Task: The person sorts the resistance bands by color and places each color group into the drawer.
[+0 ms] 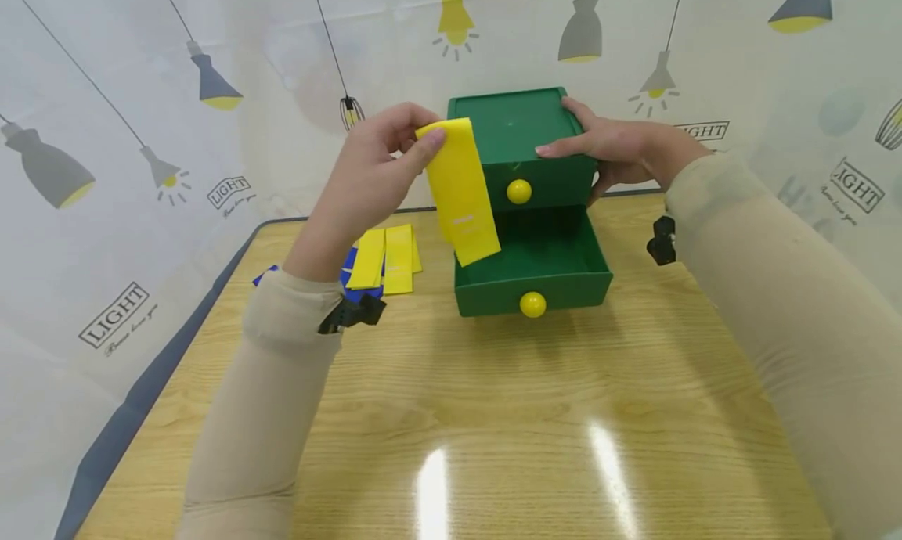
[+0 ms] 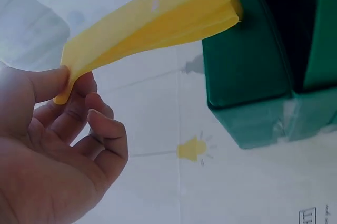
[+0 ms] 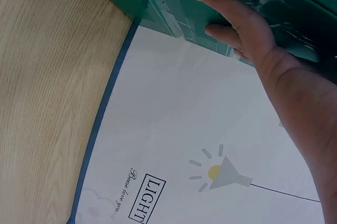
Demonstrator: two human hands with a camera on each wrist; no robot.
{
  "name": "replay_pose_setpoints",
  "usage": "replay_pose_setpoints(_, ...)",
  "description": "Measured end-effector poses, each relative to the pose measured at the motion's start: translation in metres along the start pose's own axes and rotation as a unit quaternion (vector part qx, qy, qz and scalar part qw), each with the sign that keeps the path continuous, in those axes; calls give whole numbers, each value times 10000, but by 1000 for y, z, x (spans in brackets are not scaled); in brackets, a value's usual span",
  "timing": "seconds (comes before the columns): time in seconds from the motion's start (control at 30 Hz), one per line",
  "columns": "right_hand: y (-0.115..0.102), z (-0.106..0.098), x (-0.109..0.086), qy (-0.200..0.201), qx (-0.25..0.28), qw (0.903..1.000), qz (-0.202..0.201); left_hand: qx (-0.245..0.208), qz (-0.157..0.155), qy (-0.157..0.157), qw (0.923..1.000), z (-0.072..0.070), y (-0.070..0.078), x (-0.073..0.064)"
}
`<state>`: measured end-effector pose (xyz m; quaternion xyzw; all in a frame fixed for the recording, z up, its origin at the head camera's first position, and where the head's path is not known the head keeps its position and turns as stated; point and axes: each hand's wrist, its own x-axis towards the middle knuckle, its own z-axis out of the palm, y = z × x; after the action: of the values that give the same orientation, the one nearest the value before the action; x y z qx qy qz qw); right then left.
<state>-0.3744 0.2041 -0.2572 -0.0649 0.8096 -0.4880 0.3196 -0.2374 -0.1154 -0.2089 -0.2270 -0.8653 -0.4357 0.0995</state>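
Observation:
My left hand (image 1: pixel 380 168) pinches the top end of a yellow folded strip (image 1: pixel 461 199) between thumb and fingers. The strip hangs down in front of a small green drawer box (image 1: pixel 507 121), its lower end overlapping the lower drawer in the head view. Two loose layers of it show in the left wrist view. My right hand (image 1: pixel 613 145) grips the box at its top right edge, digits on the top and others against the right side (image 3: pixel 231 18). The box's lower drawer (image 1: pixel 535 293) is pulled out; its upper drawer is closed. Both have round yellow knobs (image 1: pixel 519 191).
Several flat yellow strips (image 1: pixel 398 262) lie on the wooden table (image 1: pixel 437 391) left of the box, over blue pieces (image 1: pixel 369 293). Behind the table hangs a white curtain (image 1: pixel 395 47) printed with lamps.

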Motion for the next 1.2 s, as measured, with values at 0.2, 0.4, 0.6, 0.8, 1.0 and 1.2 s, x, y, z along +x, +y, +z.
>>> replay_pose_setpoints(0.2, -2, 2, -1, 16, -28, 10000, -4, -677, -85, -505, 9964, 8, 11, -8)
replay_pose_setpoints(0.4, -3, 1, -2, 41, -2, 10000, 5, -717, -671, -1034, 9898, 29, -17, 0)
replay_pose_setpoints(0.6, -1, 2, 1, 36, 11, 10000, 28, 458, -1071, -1320, 9844, 58, -60, 3)
replay_pose_setpoints(0.8, -2, 2, 0, 41, 1, 10000, -56, 1093, -773, -1242, 9832, 72, -76, -4)
replay_pose_setpoints(1.0, -1, 2, -1, 44, 31, 10000, -26, 1377, -697, -1195, 9808, 78, -79, -9)
replay_pose_setpoints(1.2, 1, 1, -1, 36, -4, 10000, -15, 1694, -834, -1109, 9757, 82, -82, -12)
